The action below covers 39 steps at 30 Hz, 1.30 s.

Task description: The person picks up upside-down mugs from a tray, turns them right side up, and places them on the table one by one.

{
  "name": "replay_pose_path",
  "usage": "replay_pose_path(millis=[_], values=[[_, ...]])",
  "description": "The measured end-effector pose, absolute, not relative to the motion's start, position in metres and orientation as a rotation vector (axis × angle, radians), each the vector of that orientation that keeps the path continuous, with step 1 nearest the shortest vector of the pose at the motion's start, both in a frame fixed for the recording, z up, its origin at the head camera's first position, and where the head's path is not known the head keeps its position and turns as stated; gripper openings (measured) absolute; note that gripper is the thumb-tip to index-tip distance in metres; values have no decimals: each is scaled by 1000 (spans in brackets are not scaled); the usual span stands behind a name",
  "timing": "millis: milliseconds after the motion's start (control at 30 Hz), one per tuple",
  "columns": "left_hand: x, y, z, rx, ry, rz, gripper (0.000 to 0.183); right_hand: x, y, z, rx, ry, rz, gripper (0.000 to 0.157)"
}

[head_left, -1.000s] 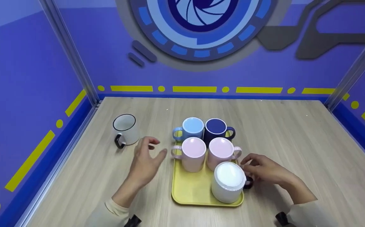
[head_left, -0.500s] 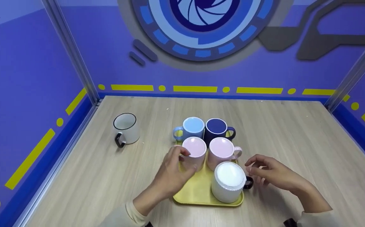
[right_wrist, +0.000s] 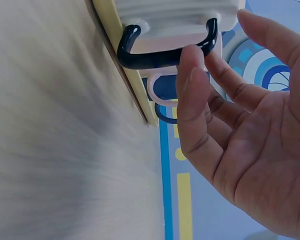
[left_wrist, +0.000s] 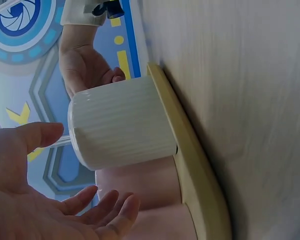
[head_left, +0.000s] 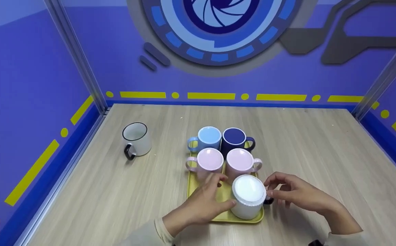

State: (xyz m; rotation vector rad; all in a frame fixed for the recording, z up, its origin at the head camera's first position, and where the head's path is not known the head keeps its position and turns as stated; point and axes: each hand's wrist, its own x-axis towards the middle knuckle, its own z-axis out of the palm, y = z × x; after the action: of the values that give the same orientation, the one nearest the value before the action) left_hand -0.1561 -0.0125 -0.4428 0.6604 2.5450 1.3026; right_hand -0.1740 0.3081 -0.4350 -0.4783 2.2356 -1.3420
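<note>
A ribbed white mug (head_left: 248, 198) with a black handle (right_wrist: 155, 57) stands at the near right corner of a yellow tray (head_left: 192, 191). My left hand (head_left: 206, 201) is on its left side, over the tray, thumb and fingers spread apart. In the left wrist view, the white mug (left_wrist: 122, 122) shows between thumb and fingers with a gap. My right hand (head_left: 302, 193) is at the mug's right, fingers loosely bent by the handle; whether a fingertip touches it, I cannot tell. Behind are two pink mugs (head_left: 210, 160), a light blue mug (head_left: 209, 136) and a dark blue mug (head_left: 234, 137).
Apart from the tray, a white mug with a black rim and handle (head_left: 137, 138) stands on the wooden table (head_left: 321, 147) at the left. Blue and purple panels (head_left: 225, 83) close off the back and both sides.
My left hand has come right from beside the tray, past the left pink mug, to the ribbed white mug. My right hand has stayed near the handle, shifting slightly. The mugs have not moved.
</note>
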Motion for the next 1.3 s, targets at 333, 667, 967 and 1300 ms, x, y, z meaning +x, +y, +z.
replay_pose_path(millis=[333,667,967,1300], values=[[-157,6,-452,650,2552,1226,78,-174,306,-443,-580,2163,-1349,23],[-160,17,-464,720,2581,1210,83,-174,307,-451,-655,2165,-1335,15],[-159,21,-469,761,2654,1109,86,-173,307,-454,-685,2170,-1361,15],[-161,19,-467,783,2661,1118,84,-172,306,-454,-742,2230,-1370,13]])
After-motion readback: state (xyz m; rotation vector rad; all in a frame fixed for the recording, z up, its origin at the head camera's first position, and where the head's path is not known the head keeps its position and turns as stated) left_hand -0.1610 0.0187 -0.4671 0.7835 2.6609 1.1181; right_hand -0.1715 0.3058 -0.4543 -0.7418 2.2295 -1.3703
